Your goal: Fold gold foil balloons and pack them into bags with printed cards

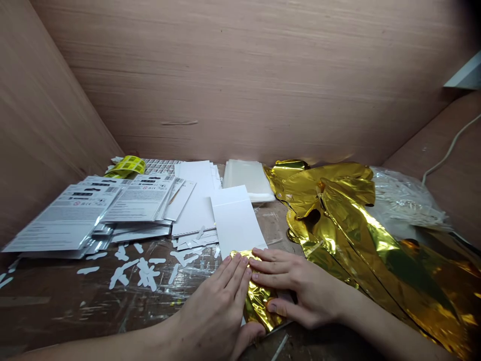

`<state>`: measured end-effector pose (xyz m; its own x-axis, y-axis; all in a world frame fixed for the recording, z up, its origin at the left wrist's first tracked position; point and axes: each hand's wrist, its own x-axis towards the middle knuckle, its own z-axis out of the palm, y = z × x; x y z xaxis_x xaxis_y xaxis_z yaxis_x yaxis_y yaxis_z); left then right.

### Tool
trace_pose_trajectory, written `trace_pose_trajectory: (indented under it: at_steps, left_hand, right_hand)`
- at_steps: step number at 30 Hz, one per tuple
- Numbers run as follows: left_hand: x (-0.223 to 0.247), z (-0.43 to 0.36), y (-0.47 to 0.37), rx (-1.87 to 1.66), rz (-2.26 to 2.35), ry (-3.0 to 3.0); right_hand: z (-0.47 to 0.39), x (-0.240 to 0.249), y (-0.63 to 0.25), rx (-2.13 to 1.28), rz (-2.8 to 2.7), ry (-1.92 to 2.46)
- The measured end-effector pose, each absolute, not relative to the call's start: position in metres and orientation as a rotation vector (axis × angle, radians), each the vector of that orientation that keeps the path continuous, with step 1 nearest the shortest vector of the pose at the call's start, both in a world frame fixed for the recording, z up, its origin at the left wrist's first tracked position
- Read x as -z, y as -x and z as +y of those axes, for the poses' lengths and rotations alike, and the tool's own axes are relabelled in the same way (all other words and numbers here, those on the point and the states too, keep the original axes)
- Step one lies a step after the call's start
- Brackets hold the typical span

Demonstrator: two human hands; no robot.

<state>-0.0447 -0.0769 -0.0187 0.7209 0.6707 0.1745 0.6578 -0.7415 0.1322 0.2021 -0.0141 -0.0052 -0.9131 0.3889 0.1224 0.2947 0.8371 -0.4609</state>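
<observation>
Folded foil [258,301]: gold and crinkled, it lies before us on the near part of a white card [236,213], beneath both our hands.
Left hand [221,297]: we have it laid flat along the foil's left side, fingers straight and together, their tips near its top edge; the thumb stands apart, by the lower end.
Right hand [302,283]: we reach in from the right, fingers extended and slightly apart, tips on the foil beside those of the left; the thumb, well apart from them, rests lower on the foil.
Card: its far half shows bare, with a crease across near the top, overlapping a stack of white sheets [193,195].
Foil pile [345,200]: loose gold pieces spread to our right, in front of a clear bag [409,200] of pale things we cannot make out.
Clear sleeves [246,175]: stacked near the back wall [244,80], between sheets and pile.
Printed packs [63,215]: heaped to our left, a yellow roll [130,165] behind them.
White strips [146,275]: scattered over the dark table [48,313] in front of the packs.
</observation>
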Motion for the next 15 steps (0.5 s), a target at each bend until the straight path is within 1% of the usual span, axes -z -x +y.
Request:
trace_pose_trajectory:
  at_steps: [6,8,12,15]
  left_hand:
    - [0.016,-0.08,0.047,-0.302,1.098,-2.828]
    - [0.018,-0.08,0.048,-0.311,1.106,-2.815]
    - [0.02,-0.08,0.047,-0.333,1.116,-2.814]
    - [0.02,-0.081,0.047,-0.316,1.117,-2.804]
  right_hand:
    - [0.008,0.009,-0.187,-0.639,-2.441,1.009]
    - [0.021,0.011,-0.176,-0.791,-2.264,1.051]
    - [0.051,0.017,-0.162,-1.249,-1.829,1.103]
    - [0.063,0.019,-0.163,-1.314,-1.901,1.078]
